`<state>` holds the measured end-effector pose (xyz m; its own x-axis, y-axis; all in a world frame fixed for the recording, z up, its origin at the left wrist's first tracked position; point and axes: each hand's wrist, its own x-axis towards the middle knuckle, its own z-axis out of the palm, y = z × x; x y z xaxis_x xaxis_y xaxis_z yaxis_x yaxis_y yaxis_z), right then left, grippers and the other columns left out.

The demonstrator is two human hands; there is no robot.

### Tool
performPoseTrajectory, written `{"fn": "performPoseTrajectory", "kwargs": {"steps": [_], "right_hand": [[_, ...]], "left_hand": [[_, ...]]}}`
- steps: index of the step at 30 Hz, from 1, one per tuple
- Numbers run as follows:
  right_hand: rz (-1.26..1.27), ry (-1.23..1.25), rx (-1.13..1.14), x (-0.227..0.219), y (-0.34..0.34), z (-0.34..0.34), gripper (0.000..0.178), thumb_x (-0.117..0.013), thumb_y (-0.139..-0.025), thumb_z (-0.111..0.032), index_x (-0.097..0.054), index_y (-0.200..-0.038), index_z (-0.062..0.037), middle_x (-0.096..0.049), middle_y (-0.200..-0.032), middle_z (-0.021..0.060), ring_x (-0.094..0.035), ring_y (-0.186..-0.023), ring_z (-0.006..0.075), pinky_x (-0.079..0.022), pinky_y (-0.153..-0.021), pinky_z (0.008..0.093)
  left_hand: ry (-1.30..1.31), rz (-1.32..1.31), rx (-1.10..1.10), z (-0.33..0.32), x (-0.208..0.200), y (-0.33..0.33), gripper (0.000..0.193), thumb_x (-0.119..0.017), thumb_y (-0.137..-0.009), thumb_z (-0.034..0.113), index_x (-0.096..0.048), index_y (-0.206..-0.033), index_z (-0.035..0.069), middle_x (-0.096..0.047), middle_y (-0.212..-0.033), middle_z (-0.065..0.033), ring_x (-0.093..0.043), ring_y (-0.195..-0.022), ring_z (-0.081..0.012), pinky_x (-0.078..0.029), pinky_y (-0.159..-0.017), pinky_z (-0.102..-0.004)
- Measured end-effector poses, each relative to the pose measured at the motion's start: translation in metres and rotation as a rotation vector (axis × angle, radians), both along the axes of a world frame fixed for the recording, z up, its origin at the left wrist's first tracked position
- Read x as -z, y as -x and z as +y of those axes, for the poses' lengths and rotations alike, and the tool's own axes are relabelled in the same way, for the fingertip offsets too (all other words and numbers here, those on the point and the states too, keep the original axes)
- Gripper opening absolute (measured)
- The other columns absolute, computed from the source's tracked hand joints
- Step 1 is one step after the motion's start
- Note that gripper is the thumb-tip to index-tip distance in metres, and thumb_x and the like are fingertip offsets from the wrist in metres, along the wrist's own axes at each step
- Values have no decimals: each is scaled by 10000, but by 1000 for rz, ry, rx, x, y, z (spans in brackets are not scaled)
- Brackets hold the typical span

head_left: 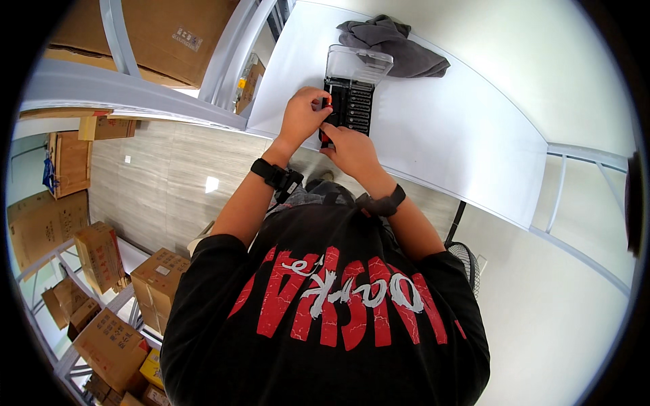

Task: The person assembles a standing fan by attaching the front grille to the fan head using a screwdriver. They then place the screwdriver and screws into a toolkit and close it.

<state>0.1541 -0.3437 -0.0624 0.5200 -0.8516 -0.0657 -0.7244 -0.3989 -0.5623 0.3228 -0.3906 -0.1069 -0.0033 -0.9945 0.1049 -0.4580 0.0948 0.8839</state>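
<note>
A black tool case [349, 107] lies on the white table, its clear lid [359, 63] folded back on the far side. Small metal pieces, like sockets or bits, line the right side of the case in a column. My left hand [302, 116] is closed at the left edge of the case, pinching a red-and-black piece [326, 103]. Just nearer, my right hand [353, 152] closes its thumb and fingers around a red-and-black handle [326, 139] at the case's near left corner. Fingers cover much of both, so whether they are one tool cannot be told.
A crumpled grey cloth [399, 47] lies behind the case on the white table [460, 128]. Grey metal shelving [156, 98] with cardboard boxes [145, 34] rises at the left. More boxes [112, 345] stand at the lower left.
</note>
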Motion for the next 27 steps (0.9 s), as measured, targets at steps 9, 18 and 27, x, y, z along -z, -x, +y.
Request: {"fn": "performPoseTrajectory", "kwargs": {"steps": [9,18,27], "right_hand": [[2,30,-84,4,2,5,436,-778,-811,-191,-621,-1212,-125,-656,-928,101,-679,-843,329,-548,-711,458],[-365,-118,-27,-5,22,-2,218,-727,-873,-126,-704,-1086,-87,-670,-922,107,-674,-780,281,-548,-702,388],[-779,-253,190,-75,125,-3,154,-690,-909,25,-762,-1045,10,-717,-900,100,-664,-730,154,-541,-637,265]], "left_hand": [[-83,114,-24,-7,17,-8,537,-860,-780,93,-589,-1241,42,-600,-1049,-54,-623,-836,-158,-547,-732,-309],[54,178,8,-42,-41,-12,541,-742,-921,206,-571,-1421,94,-632,-1274,-130,-654,-1015,-215,-553,-845,-330],[-150,348,33,-46,-58,-8,427,-677,-999,353,-662,-1296,46,-720,-1150,-74,-654,-1039,-177,-513,-918,-315]]}}
